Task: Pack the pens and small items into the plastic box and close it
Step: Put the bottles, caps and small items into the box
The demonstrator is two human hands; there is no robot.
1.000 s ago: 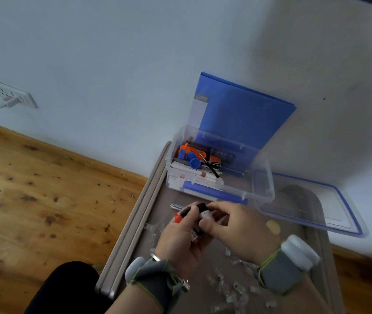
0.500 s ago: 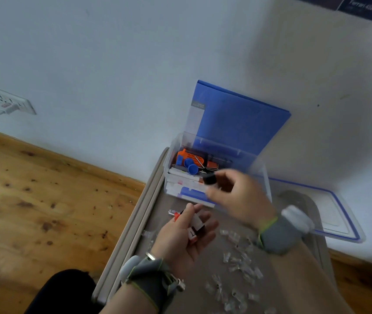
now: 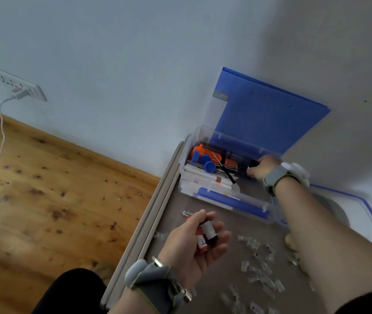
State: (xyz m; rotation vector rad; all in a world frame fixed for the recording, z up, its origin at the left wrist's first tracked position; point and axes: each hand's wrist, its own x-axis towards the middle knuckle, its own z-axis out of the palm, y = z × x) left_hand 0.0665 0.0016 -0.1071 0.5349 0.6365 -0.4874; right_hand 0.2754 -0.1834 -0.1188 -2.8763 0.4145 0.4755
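Note:
The clear plastic box (image 3: pixel 232 202) stands open at the far side of the grey table, holding white pens (image 3: pixel 205 177), an orange tool (image 3: pixel 199 152) and blue caps (image 3: pixel 210 166). My right hand (image 3: pixel 263 168) reaches into the box's right end and pinches a small black item (image 3: pixel 253 163). My left hand (image 3: pixel 199 243) hovers palm-up in front of the box, cradling small red-and-white bottles (image 3: pixel 206 235) in loosely curled fingers. The box's blue-rimmed lid (image 3: pixel 366 214) lies to the right.
A blue folder (image 3: pixel 268 114) leans on the wall behind the box. Several small clear plastic pieces (image 3: pixel 259 266) are scattered on the table (image 3: pixel 221 291) at my right. A small silver battery (image 3: pixel 186 213) lies near my left fingertips. Wooden floor lies left of the table edge.
My right hand took a black item from my left hand, carried it forward and now has it inside the box. My left hand stayed palm-up with the bottles.

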